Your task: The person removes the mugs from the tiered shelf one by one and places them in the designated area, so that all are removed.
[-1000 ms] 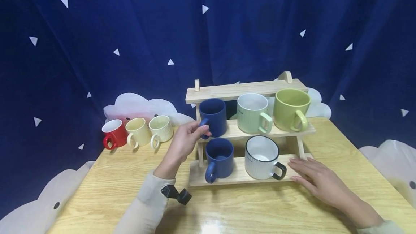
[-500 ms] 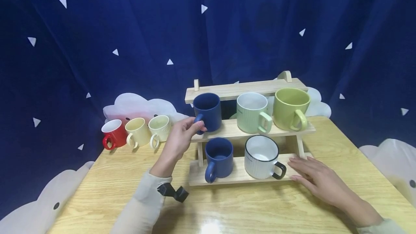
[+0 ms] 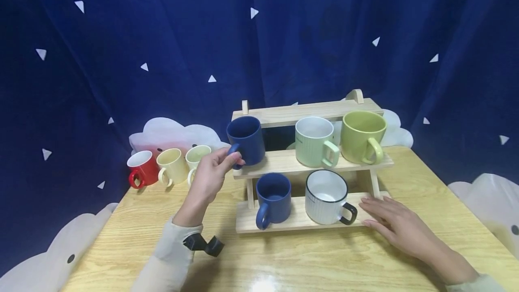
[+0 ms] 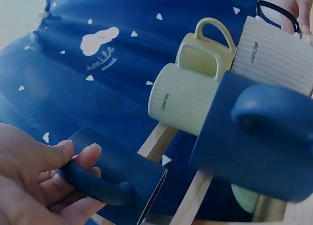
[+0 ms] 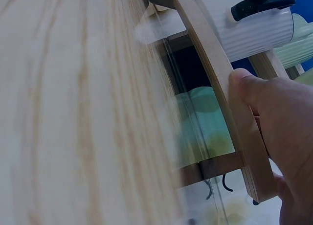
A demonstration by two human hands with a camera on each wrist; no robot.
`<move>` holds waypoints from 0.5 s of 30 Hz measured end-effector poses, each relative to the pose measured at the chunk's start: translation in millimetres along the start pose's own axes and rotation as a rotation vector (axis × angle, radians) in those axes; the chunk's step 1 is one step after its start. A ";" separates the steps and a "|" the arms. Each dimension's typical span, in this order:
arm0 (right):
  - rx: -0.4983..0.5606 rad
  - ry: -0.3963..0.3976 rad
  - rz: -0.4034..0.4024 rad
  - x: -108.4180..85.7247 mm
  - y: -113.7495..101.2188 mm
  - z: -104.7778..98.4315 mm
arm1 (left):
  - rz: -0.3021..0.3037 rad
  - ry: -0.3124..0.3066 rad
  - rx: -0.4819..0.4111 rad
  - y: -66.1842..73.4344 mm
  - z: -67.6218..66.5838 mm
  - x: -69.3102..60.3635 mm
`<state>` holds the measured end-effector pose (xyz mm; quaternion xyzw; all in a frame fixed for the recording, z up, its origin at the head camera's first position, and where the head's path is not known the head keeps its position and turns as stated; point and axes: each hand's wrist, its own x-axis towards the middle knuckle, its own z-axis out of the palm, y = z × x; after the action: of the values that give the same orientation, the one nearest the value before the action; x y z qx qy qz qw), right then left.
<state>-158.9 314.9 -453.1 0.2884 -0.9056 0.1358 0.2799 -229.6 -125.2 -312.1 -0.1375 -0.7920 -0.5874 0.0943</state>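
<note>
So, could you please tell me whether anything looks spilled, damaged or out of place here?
Nothing looks spilled or damaged. Only the spacing looks uneven: the blue mug in the left hand is farther from the mint mug than the lime mug is.

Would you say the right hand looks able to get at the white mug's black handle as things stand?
Probably yes: the right hand touches the lower shelf beside the black handle, and nothing shows between them.

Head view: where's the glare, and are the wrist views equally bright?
Head view: glare whitens the tabletop at bottom centre; left wrist view: dimmer, the held blue mug muted; right wrist view: dimmer too, wooden surface smeared at its right edge.
</note>
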 end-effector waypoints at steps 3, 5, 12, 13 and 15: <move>-0.006 0.000 -0.002 1.2 0.2 -0.5 | 0.002 0.017 0.015 -2.4 -8.9 -2.1; -0.006 0.000 -0.004 1.0 0.7 -0.1 | 0.001 0.026 0.006 -3.8 -14.3 -3.6; -0.006 -0.003 0.000 0.4 0.5 0.4 | -0.040 0.068 0.006 -13.4 -33.0 -8.1; -0.005 -0.002 0.001 0.4 0.3 0.4 | -0.048 0.076 0.013 -15.2 -35.6 -8.9; -0.004 -0.002 0.000 0.4 0.1 0.4 | -0.063 0.092 0.029 -19.1 -40.8 -10.4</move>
<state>-159.5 314.6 -453.2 0.2879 -0.9062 0.1337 0.2794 -226.5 -170.6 -320.7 -0.0841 -0.7991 -0.5843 0.1139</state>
